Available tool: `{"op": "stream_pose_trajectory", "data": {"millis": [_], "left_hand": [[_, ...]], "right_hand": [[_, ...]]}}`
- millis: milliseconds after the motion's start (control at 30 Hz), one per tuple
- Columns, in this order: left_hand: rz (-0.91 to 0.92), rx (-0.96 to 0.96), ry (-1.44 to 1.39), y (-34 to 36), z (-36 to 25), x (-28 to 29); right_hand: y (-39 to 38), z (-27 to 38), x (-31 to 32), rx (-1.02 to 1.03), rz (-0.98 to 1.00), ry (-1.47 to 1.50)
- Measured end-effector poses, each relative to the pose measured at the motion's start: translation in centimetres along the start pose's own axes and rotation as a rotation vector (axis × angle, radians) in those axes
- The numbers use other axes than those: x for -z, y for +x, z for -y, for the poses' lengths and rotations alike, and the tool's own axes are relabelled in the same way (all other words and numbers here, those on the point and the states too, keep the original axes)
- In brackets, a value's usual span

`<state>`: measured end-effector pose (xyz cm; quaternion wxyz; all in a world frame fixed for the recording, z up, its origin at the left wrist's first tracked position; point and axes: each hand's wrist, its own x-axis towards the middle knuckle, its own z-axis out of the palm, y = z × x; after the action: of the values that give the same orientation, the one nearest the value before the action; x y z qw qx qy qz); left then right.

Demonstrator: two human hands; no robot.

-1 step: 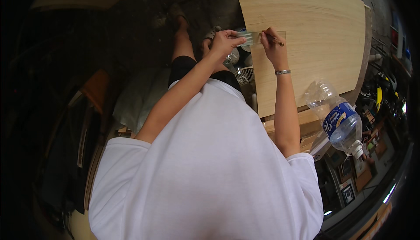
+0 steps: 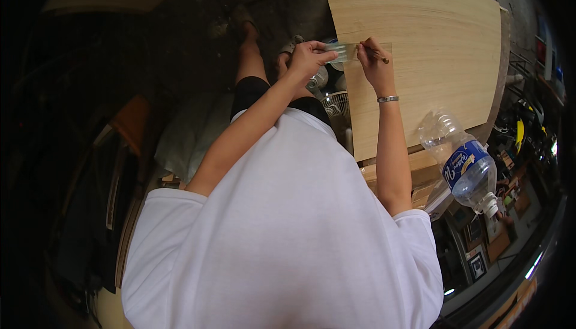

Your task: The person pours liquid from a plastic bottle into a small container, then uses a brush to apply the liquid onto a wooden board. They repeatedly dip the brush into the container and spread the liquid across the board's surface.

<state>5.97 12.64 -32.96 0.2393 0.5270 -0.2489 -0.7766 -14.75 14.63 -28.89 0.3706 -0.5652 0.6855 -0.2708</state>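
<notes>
A clear, flat strip like glass or plastic (image 2: 352, 52) lies across the left edge of the wooden tabletop (image 2: 420, 35), its left end jutting past that edge. My left hand (image 2: 311, 57) pinches this jutting end between thumb and fingers. Over the strip's middle, my right hand (image 2: 375, 68) is closed around a slim, pen-like tool (image 2: 385, 60) with a brownish end. The tool's tip is hidden by my fingers, so I cannot tell whether it touches the strip. A metal bracelet (image 2: 387, 99) circles my right wrist.
To the right of my right forearm, a large clear plastic bottle (image 2: 450, 143) with a blue label lies at the tabletop's near edge. Below the left edge are a white slatted basket (image 2: 336, 104) and clear containers (image 2: 318, 78). Cluttered shelving (image 2: 480, 251) stands at the lower right.
</notes>
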Motion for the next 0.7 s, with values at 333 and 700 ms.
{"op": "stream_pose_trajectory", "data": {"millis": [333, 700], "left_hand": [[-0.025, -0.067, 0.027, 0.3, 0.1, -0.1], [-0.008, -0.054, 0.054, 0.3, 0.1, 0.5]], "right_hand": [[1.4, 1.4, -0.1, 0.097, 0.019, -0.031], [-2.5, 1.5, -0.4, 0.055, 0.008, -0.078]]}}
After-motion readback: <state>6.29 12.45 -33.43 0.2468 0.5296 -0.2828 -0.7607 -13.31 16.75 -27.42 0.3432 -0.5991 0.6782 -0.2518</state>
